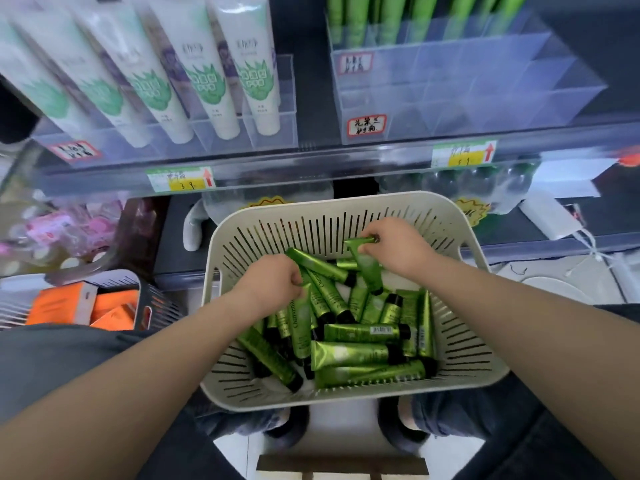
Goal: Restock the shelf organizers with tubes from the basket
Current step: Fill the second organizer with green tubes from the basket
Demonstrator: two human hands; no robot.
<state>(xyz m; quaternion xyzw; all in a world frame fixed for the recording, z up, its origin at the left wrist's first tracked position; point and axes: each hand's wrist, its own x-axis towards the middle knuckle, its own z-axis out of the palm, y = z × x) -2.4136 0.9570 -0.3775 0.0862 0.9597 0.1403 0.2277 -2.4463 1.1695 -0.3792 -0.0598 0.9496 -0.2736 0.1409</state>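
Observation:
A cream slotted basket (485, 341) sits in front of me, holding several green tubes (356, 353) with black caps in a loose pile. My left hand (270, 282) is down in the basket, its fingers curled round the top of a green tube (300, 320). My right hand (398, 244) pinches the flat end of another green tube (365, 263) near the basket's far wall. On the shelf above right stands a clear acrylic organizer (467, 95); its front compartments look bare and green tubes (391, 19) stand in its back row.
A second clear organizer (270, 133) at upper left holds white tubes with green leaf prints (221, 77). Price tags run along the shelf edge (311, 168). A grey basket with orange packs (104, 306) sits at the left. My knees and a stool are below.

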